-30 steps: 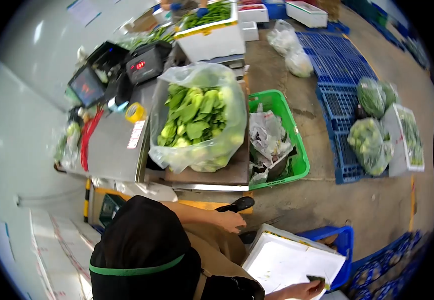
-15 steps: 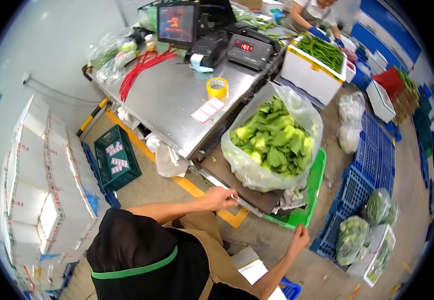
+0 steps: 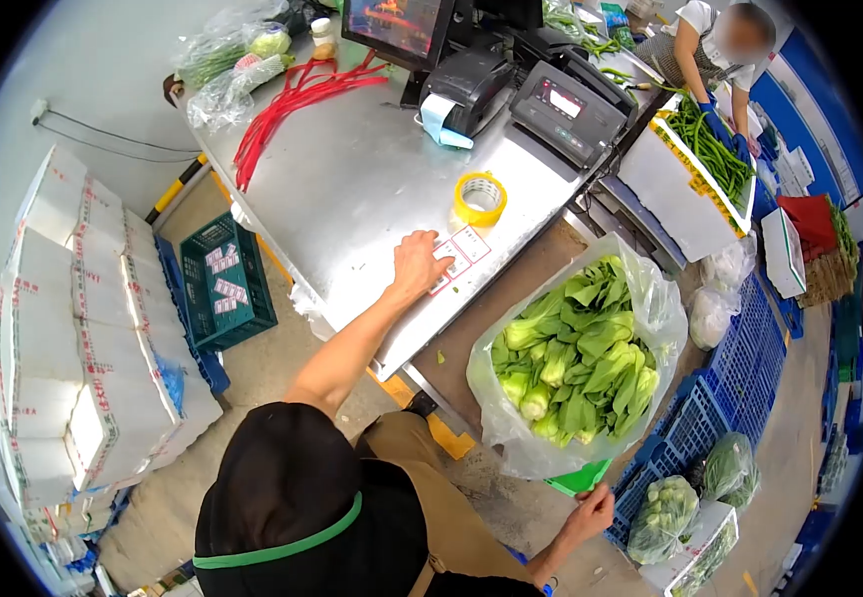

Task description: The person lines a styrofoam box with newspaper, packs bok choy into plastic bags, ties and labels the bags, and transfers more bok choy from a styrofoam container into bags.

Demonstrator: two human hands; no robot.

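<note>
My left hand (image 3: 420, 267) lies over the steel table, fingers apart, fingertips touching a sheet of white labels with red borders (image 3: 469, 249). Just beyond the sheet sits a roll of yellow tape (image 3: 479, 199). My right hand (image 3: 589, 513) is low at the right, its fingers curled closed beside the corner of a green plastic crate (image 3: 579, 480); whether it grips the crate's rim is unclear. A clear plastic bag (image 3: 496, 423) full of leafy green bok choy (image 3: 581, 348) stands open on the brown platform and hides most of the crate.
On the steel table (image 3: 322, 179) are red ties (image 3: 287, 124), a label printer (image 3: 463, 88) and a scale display (image 3: 569, 109). A co-worker in blue gloves handles green peppers in a white foam box (image 3: 680, 194). Stacked white boxes (image 3: 48, 328) and a dark green crate (image 3: 227, 289) stand left.
My left hand has moved from the platform's edge up onto the label sheet. My right hand stays low by the green crate, which is now mostly hidden behind the bag. The view has shifted.
</note>
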